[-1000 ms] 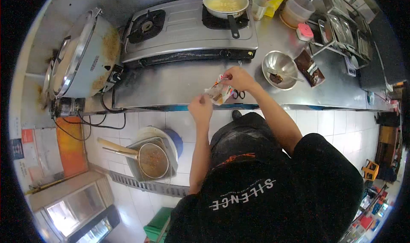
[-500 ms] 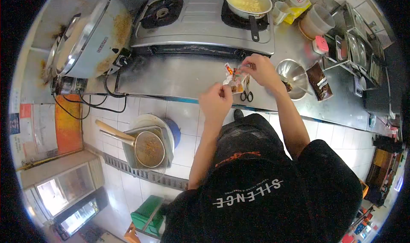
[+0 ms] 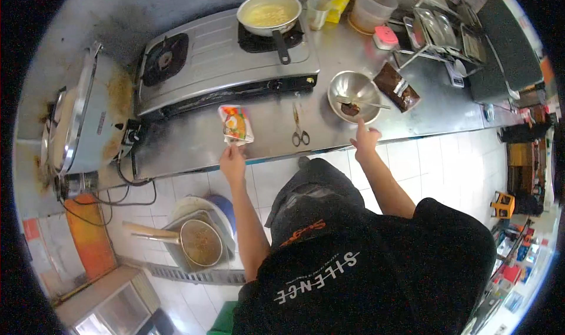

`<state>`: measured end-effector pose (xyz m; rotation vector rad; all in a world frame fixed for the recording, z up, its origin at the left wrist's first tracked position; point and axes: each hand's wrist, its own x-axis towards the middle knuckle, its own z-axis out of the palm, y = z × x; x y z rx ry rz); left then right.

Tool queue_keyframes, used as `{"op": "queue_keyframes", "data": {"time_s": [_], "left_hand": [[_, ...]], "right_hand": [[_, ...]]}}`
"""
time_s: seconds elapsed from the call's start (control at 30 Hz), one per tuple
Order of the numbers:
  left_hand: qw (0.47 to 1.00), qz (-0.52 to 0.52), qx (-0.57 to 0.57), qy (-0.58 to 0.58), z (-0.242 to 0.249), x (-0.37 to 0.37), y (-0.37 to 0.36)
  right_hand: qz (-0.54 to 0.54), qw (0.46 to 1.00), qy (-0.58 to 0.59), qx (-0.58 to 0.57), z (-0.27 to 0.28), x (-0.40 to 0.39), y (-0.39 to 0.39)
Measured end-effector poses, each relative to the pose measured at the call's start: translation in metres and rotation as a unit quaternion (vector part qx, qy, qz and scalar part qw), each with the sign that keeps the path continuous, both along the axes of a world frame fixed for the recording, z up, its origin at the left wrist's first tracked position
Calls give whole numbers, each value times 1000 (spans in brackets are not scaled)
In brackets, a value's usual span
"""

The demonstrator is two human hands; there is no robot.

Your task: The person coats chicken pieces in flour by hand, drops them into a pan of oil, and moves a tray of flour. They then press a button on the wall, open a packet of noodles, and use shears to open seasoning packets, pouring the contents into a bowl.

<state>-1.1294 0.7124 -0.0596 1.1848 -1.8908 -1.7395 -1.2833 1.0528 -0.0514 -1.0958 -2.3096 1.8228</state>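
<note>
My left hand [image 3: 233, 163] pinches the lower edge of a colourful food packet [image 3: 236, 125] with a picture of food on it, at the front of the steel counter. My right hand [image 3: 367, 140] is at the near rim of a steel bowl [image 3: 338, 88], fingers apart and one finger stretched toward it. Inside the bowl lie a dark brown paste [image 3: 350, 109] and a spoon [image 3: 376, 105], its handle over the right rim. Between my hands, a pair of scissors [image 3: 300, 136] rests on the counter. A dark brown pouch [image 3: 398, 88] lies right of the bowl.
A pan [image 3: 280, 35] of yellowish liquid with pale pieces sits on the gas stove [image 3: 218, 55]. Behind the bowl stand a plastic tub [image 3: 373, 8], a pink-lidded box [image 3: 385, 37] and a dish rack [image 3: 435, 29]. A strainer [image 3: 202, 242] lies on a floor-level container.
My hands have parted: the left has carried the packet leftward, and the right has let go of it and moved to the bowl. The view has shifted to the right.
</note>
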Motion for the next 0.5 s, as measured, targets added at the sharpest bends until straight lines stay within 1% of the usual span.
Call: {"op": "queue_keyframes", "data": {"time_s": [0.03, 0.07, 0.1, 0.13, 0.17, 0.2, 0.27, 0.33, 0.37, 0.4, 0.47, 0.5], "left_hand": [[999, -12, 40, -11, -12, -1, -6], [996, -26, 78, -25, -17, 0, -11], [996, -34, 67, -40, -17, 1, -14], [996, -44, 57, -53, -18, 2, -16], [995, -54, 50, -68, -19, 6, -12], [995, -36, 61, -68, -11, 10, -7], [994, 1, 84, -69, 4, 25, 0], [991, -17, 130, -24, -15, 48, -13], [988, -24, 154, -2, -26, 62, -17], [988, -12, 150, -18, -31, 75, -15], [989, 13, 142, -46, -39, 97, -15], [988, 11, 145, -44, -45, 109, -15]], "right_hand": [[-94, 992, -42, -68, 19, -3, 2], [-189, 969, -85, -137, 32, -1, 4], [-32, 948, 11, -318, 13, -3, 27], [-31, 948, 43, -314, -7, -14, 42], [-32, 948, 73, -307, -8, -23, 50], [-31, 948, 103, -299, -7, -33, 59], [-36, 969, 122, -212, 5, -50, 90], [-53, 961, 215, -164, 65, -53, 113], [-40, 957, 237, -163, 91, -55, 127], [-26, 952, 258, -161, 110, -58, 142], [-14, 944, 293, -151, 130, -67, 175], [-8, 943, 304, -136, 146, -65, 175]]}}
